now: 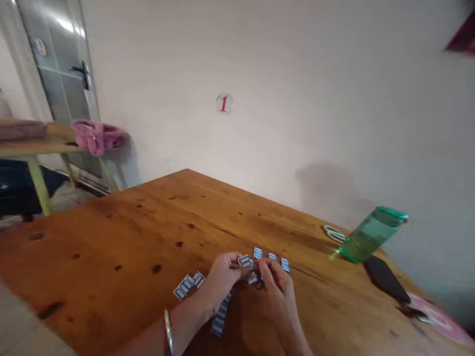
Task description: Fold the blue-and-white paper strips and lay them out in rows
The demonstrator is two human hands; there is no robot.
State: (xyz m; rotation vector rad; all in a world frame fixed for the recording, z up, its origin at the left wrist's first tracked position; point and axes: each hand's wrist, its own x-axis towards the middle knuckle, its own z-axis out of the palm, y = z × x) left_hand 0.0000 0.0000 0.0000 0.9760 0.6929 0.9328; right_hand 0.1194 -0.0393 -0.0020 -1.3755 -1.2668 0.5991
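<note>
My left hand (221, 278), with a bangle (168, 331) on its wrist, pinches a small blue-and-white card (244, 261) between thumb and fingers. Close beside it, my right hand (281, 292) has its thumb and fingertips pressed together; what they hold is hidden. Beyond the hands lie several like pieces, among them one blue-and-white piece (284, 264) at the right. A row of blue-and-white pieces (184, 287) rests left of my left forearm. Partly under that forearm is a blue-and-white strip (219, 319). The print on them is too small to read.
On the wooden table (122, 232), a green bottle (373, 235) stands tilted in view at the right. Near it are a coiled white cable (334, 234), a dark phone-like object (386, 278) and a pink round mat (438, 319). The wall borders the table's far edge.
</note>
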